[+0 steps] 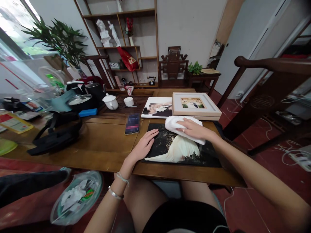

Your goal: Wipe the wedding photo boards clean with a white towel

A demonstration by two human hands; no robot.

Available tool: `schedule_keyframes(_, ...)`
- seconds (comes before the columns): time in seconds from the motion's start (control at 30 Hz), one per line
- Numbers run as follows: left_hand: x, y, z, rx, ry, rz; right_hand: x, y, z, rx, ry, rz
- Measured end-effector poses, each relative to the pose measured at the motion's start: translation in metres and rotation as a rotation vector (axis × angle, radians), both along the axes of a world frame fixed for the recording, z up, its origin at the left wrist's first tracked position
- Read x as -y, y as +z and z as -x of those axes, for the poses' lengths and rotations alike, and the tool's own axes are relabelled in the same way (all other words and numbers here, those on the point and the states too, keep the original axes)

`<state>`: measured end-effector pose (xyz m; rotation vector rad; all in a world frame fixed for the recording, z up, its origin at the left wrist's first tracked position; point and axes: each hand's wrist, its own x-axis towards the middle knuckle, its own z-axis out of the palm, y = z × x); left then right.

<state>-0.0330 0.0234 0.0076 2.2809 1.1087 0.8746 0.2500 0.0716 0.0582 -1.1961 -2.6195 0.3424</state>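
Note:
A dark photo panel [159, 147] printed with a pale flowing gown lies flat at the table's front edge. My right hand [191, 127] presses a folded white cloth [171, 123] onto its upper part, the fingers laid over the cloth. The cloth hides some of the picture. On the panel's left edge rests my left hand [145, 142], palm down with fingers stretched out, holding nothing. Just behind the panel are a framed picture [193, 103] with a wide white mat and a second photo panel [156, 107], partly under the frame.
Left of the panels lies a phone [132, 123]. Further left are a lidded white cup [110, 101], a small white bowl [128, 101], a blue box [87, 112] and a black strapped bag [57, 132]. A lined waste bin [77, 197] stands below; a wooden chair [262, 97] is at right.

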Motion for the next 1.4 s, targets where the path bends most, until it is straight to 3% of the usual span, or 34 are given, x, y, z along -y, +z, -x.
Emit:
schedule_keyframes(0.1,-0.001,0.000,0.000,-0.006,-0.003,-0.008,0.012,-0.016,-0.036,0.009,-0.122,-0.122)
schedule_keyframes(0.2,-0.001,-0.001,0.000,-0.001,-0.008,-0.017,0.028,-0.024,-0.047,0.016,-0.113,-0.223)
schedule_keyframes(0.33,0.000,0.000,-0.001,0.007,-0.004,-0.011,0.073,-0.019,-0.023,0.064,0.002,-0.207)
schedule_keyframes(0.43,0.001,0.001,-0.002,-0.001,0.005,-0.001,0.111,-0.013,0.000,0.075,0.167,-0.157)
schedule_keyframes(0.5,0.001,0.002,-0.002,-0.005,0.007,-0.001,0.121,-0.012,0.006,0.054,0.229,-0.146)
schedule_keyframes(0.57,0.000,0.001,-0.002,-0.006,0.005,-0.001,0.113,-0.015,0.001,0.023,0.193,-0.166)
schedule_keyframes(0.73,0.000,0.000,0.000,-0.006,-0.001,-0.004,0.055,-0.027,-0.041,-0.004,-0.061,-0.258)
schedule_keyframes(0.8,0.000,-0.001,0.000,-0.004,0.003,-0.014,0.045,-0.028,-0.051,0.010,-0.105,-0.261)
schedule_keyframes(0.87,0.000,-0.001,-0.001,-0.004,0.003,-0.023,0.052,-0.028,-0.049,0.033,-0.114,-0.257)
schedule_keyframes(0.97,0.000,-0.002,-0.002,-0.006,0.005,-0.029,0.089,-0.023,-0.022,0.064,-0.052,-0.231)
schedule_keyframes(1.07,0.000,-0.001,-0.002,-0.017,0.007,-0.019,0.130,-0.017,0.010,0.078,0.118,-0.151)
schedule_keyframes(1.13,0.000,0.000,-0.002,-0.026,0.006,-0.008,0.141,-0.015,0.021,0.065,0.200,-0.111)
schedule_keyframes(1.2,0.000,0.001,-0.002,-0.030,0.002,-0.001,0.136,-0.016,0.015,0.038,0.193,-0.105)
schedule_keyframes(1.4,0.000,0.002,-0.002,-0.024,0.000,-0.004,0.089,-0.027,-0.048,-0.006,-0.072,-0.226)
